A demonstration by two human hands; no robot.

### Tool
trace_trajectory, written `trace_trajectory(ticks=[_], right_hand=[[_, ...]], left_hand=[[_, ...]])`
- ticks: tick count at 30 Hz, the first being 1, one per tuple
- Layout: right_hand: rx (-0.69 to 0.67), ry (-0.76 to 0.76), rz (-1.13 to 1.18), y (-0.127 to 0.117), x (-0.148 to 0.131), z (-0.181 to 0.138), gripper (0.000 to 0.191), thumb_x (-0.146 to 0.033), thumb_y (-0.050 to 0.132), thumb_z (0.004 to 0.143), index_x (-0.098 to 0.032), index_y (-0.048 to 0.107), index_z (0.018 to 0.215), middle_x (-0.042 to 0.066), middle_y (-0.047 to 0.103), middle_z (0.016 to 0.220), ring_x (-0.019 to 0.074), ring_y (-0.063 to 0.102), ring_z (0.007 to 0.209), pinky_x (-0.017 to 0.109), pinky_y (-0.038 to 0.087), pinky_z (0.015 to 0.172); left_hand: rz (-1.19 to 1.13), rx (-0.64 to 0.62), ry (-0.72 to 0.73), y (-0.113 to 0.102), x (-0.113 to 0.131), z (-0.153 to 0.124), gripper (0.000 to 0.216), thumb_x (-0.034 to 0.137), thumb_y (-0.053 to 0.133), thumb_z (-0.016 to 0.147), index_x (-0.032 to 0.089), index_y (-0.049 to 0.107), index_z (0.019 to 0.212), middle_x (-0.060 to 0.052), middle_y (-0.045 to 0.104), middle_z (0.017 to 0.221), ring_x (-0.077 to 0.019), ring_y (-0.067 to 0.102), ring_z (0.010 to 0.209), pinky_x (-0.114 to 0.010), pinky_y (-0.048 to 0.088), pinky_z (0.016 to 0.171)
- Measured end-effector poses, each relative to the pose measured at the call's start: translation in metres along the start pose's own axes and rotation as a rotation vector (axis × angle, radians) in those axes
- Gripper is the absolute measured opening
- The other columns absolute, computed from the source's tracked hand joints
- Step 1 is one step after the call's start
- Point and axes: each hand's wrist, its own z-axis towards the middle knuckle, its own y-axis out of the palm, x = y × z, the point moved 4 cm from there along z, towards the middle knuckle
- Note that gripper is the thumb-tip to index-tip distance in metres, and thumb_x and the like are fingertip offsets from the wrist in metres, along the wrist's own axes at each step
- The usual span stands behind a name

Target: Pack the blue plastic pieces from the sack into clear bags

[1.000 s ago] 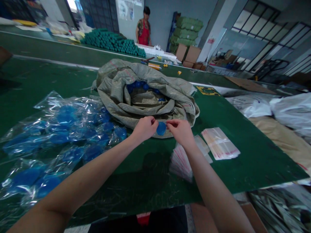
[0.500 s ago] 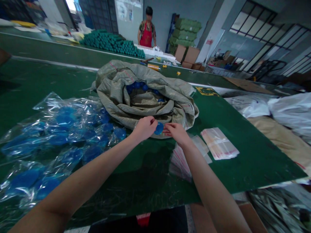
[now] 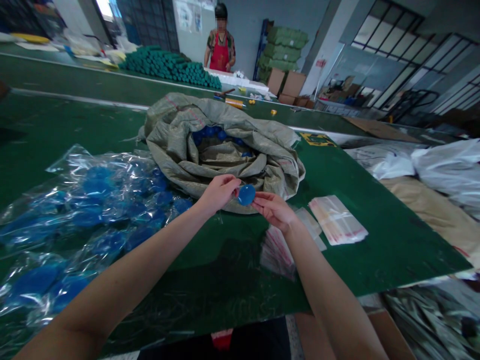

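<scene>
In front of the sack, a translucent blue ball (image 3: pixel 246 195) sits between my two hands. The fingertips of my right hand (image 3: pixel 276 210) are closed on its right edge. My left hand (image 3: pixel 221 191) pinches beside its left edge, apparently on a clear plastic bag that is hard to make out. Behind them, a rumpled olive woven sack (image 3: pixel 172 145) lies with its mouth open and several blue balls (image 3: pixel 210 132) inside. To the left is a spread of clear bags with blue balls (image 3: pixel 97 185) in them.
Flat clear bags with pink edges lie in a stack (image 3: pixel 337 220) and a looser pile (image 3: pixel 277 252) on the green table (image 3: pixel 393 250). Farther back are green rolls (image 3: pixel 168 70), a tape roll (image 3: pixel 235 103) and a person in a red apron (image 3: pixel 220 52). White plastic sacks (image 3: pixel 450 162) stand right.
My right fingers have closed in on the blue ball, which shows larger between my hands. My left hand has shifted slightly up and left. The view has moved a little.
</scene>
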Motion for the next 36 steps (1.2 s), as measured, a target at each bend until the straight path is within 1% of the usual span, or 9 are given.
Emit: trace_trajectory(ticks=[5,11,15,21,24,27,29,33,36], right_hand=[[0.017,0.017,0.002,0.001,0.001,0.0,0.02,-0.007,0.083,0.064,-0.015,0.073,0.079,0.002,0.076,0.077,0.0108,0.073,0.073,0.018,0.059,0.077],[-0.007,0.026,0.018,0.001,0.005,0.001,0.022,-0.009,0.085,0.06,-0.014,0.073,0.077,0.003,0.077,0.077,0.0113,0.073,0.073,0.017,0.058,0.076],[-0.004,0.009,0.019,-0.001,0.008,0.002,0.024,-0.009,0.086,0.06,-0.014,0.072,0.079,0.002,0.076,0.075,0.0102,0.072,0.073,0.017,0.057,0.078],[0.011,0.029,-0.021,0.003,0.008,0.003,0.012,-0.01,0.08,0.066,-0.014,0.07,0.07,0.002,0.074,0.07,0.0099,0.071,0.069,0.016,0.057,0.075],[0.026,0.034,-0.08,0.006,0.006,0.005,0.008,-0.011,0.077,0.066,-0.015,0.07,0.067,0.002,0.073,0.069,0.0095,0.068,0.066,0.017,0.057,0.072],[0.082,0.027,-0.224,0.008,0.0,0.007,0.003,-0.015,0.071,0.066,-0.015,0.068,0.065,0.002,0.07,0.066,0.0095,0.065,0.063,0.019,0.055,0.067],[0.175,-0.029,-0.387,0.01,-0.01,0.005,0.006,-0.019,0.067,0.067,-0.016,0.065,0.061,0.001,0.066,0.061,0.0102,0.061,0.06,0.02,0.052,0.061],[0.366,-0.285,-0.936,0.03,-0.047,-0.011,0.015,-0.03,0.062,0.069,-0.017,0.064,0.061,-0.002,0.06,0.055,0.012,0.054,0.054,0.024,0.042,0.055],[0.435,-0.412,-1.268,0.055,-0.068,-0.024,0.018,-0.031,0.06,0.071,-0.018,0.064,0.06,0.001,0.063,0.059,0.0139,0.055,0.058,0.027,0.041,0.06]], left_hand=[[-0.066,-0.014,-0.013,0.001,0.002,-0.001,0.024,0.028,0.051,0.083,0.017,0.05,0.061,0.004,0.046,0.049,-0.0067,0.035,0.043,-0.022,0.028,0.046],[-0.136,-0.041,-0.022,0.002,0.003,-0.003,0.025,0.027,0.051,0.085,0.017,0.05,0.062,0.004,0.046,0.049,-0.0046,0.03,0.037,-0.023,0.018,0.04],[-0.161,-0.059,-0.048,0.002,0.001,-0.002,0.025,0.027,0.05,0.086,0.018,0.048,0.063,0.005,0.044,0.049,-0.0046,0.028,0.035,-0.024,0.016,0.039],[-0.149,-0.067,-0.042,0.003,-0.001,0.0,0.023,0.027,0.049,0.085,0.019,0.048,0.064,0.004,0.047,0.051,-0.0054,0.028,0.036,-0.025,0.016,0.04],[-0.101,-0.047,-0.007,0.002,-0.001,0.002,0.024,0.027,0.05,0.084,0.018,0.049,0.062,0.004,0.049,0.052,-0.0059,0.032,0.04,-0.023,0.024,0.043],[-0.006,-0.019,0.043,0.0,-0.003,0.004,0.025,0.029,0.049,0.084,0.018,0.051,0.062,0.002,0.054,0.055,-0.0082,0.041,0.047,-0.023,0.035,0.052],[0.152,0.018,0.09,-0.003,-0.003,0.004,0.027,0.032,0.049,0.084,0.018,0.054,0.062,0.0,0.058,0.058,-0.0109,0.048,0.054,-0.025,0.039,0.058],[0.542,0.138,0.149,-0.009,0.001,-0.001,0.029,0.036,0.051,0.084,0.017,0.06,0.064,-0.003,0.062,0.063,-0.0152,0.052,0.061,-0.028,0.036,0.06],[0.588,0.174,0.149,-0.012,0.004,-0.003,0.028,0.034,0.049,0.083,0.017,0.06,0.064,-0.003,0.061,0.064,-0.0154,0.051,0.061,-0.028,0.033,0.058]])
